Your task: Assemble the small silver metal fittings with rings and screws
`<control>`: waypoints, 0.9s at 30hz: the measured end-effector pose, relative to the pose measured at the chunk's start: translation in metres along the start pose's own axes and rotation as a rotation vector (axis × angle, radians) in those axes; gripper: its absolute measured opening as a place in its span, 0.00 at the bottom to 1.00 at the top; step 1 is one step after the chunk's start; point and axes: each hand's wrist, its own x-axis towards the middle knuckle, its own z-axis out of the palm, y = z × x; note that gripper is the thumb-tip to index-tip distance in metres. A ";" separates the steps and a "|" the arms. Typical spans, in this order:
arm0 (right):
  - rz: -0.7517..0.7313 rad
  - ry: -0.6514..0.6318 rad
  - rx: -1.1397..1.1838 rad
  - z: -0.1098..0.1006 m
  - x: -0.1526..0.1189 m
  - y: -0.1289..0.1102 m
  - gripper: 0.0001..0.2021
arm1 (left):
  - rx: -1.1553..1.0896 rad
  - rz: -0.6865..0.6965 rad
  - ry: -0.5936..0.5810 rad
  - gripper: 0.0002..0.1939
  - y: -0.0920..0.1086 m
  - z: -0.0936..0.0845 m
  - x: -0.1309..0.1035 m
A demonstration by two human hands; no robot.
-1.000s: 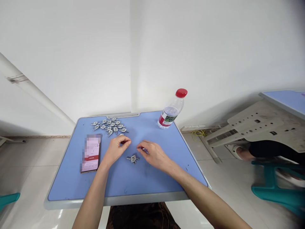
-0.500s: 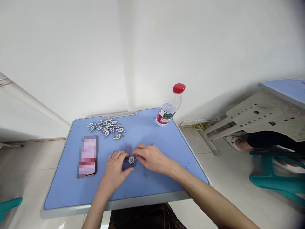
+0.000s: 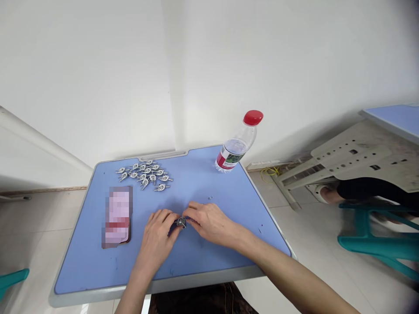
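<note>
A single camera on the person's head looks forward and down from close above the table [image 3: 196,261], taking in both hands, the wall beyond and floor either side.

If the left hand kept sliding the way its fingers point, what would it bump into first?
Probably the small metal piece its fingertips already touch, then the right hand just behind it. Depth is hard to judge from one view.

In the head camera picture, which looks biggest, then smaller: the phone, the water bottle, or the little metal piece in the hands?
1. Water bottle and phone: look about alike, too close to rank.
2. Metal piece: clearly smallest.
</note>
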 end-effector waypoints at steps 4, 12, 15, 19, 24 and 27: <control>0.015 -0.025 -0.012 0.001 0.001 -0.001 0.09 | 0.018 0.008 0.027 0.08 0.001 0.002 0.000; 0.064 -0.051 -0.052 0.002 0.001 -0.001 0.08 | 0.031 0.038 0.063 0.04 0.001 0.007 -0.001; 0.097 -0.079 -0.053 0.000 -0.001 -0.002 0.07 | 0.015 0.025 0.069 0.04 0.001 0.007 -0.002; 0.102 -0.105 -0.052 -0.001 -0.001 -0.004 0.08 | 0.004 0.023 0.080 0.03 0.002 0.008 -0.003; 0.094 -0.126 -0.055 -0.001 -0.002 -0.006 0.08 | -0.006 0.036 0.071 0.03 0.002 0.007 -0.004; 0.087 -0.131 -0.056 0.000 -0.002 -0.006 0.08 | -0.012 0.051 0.065 0.03 0.001 0.006 -0.005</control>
